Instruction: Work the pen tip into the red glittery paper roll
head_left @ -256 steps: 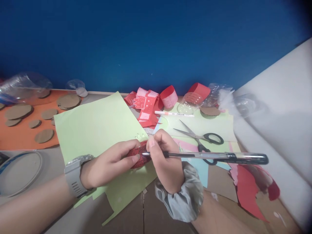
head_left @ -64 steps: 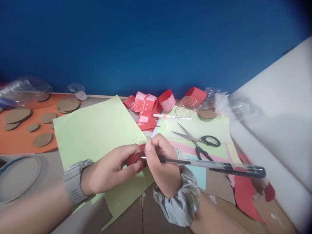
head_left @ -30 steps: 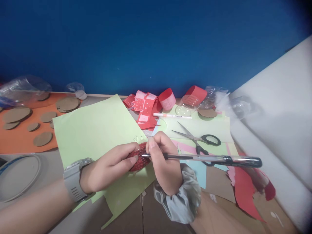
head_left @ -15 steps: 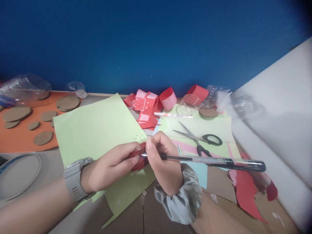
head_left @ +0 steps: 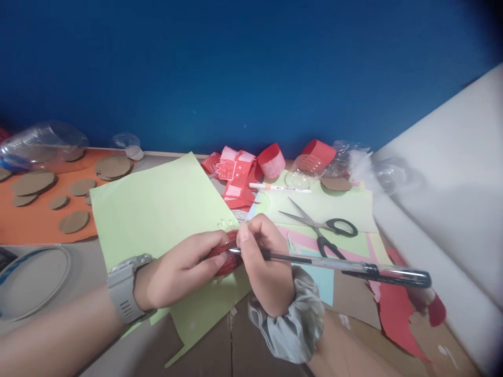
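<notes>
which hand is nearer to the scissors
Right. The right hand is just left of the scissors; the left hand is farther left, holding the red patterned piece.

two hands (head_left: 184, 269) (head_left: 267, 267), one pen (head_left: 330, 263), one marker (head_left: 280, 188), one pair of scissors (head_left: 320, 226)

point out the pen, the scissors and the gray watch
Pen (head_left: 330, 263): head view, middle of the barrel.
Scissors (head_left: 316, 224): head view, where the blades cross.
Gray watch (head_left: 123, 291): head view, on the strap.

The left hand (head_left: 178, 269) grips a red piece (head_left: 227, 263) over green paper (head_left: 157, 212) while the right hand (head_left: 265, 264) holds a pen (head_left: 338, 263) near scissors (head_left: 320, 225)
</notes>
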The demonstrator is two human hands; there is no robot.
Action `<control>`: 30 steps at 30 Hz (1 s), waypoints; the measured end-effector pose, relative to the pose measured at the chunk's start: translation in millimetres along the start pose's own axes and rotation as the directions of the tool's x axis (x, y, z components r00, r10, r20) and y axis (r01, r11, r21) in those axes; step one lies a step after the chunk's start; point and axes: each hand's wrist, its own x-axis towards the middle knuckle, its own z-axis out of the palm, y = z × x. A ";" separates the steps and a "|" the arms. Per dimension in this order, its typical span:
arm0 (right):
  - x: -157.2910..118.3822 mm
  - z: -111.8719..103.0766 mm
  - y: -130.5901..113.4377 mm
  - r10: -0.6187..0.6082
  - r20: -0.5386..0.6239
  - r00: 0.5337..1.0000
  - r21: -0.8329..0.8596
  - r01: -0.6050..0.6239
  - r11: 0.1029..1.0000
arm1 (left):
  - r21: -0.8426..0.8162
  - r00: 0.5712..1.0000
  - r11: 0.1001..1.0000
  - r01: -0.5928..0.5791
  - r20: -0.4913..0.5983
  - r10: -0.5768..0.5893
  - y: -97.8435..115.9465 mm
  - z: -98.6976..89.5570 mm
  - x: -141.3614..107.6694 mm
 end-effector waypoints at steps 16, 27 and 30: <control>0.3 -0.1 2.0 0.005 -0.008 1.000 -0.020 -0.005 1.000 | 0.001 0.999 0.999 -0.032 -0.021 0.032 0.0 0.9 0.1; 0.5 -0.4 2.4 0.004 0.007 1.000 0.011 -0.004 1.000 | -0.012 1.000 0.999 -0.031 -0.007 0.031 -0.6 0.6 0.9; 0.5 -0.5 2.5 -0.007 0.018 1.000 0.026 0.007 1.000 | -0.015 1.000 1.000 -0.014 -0.009 0.014 -0.1 0.6 -0.3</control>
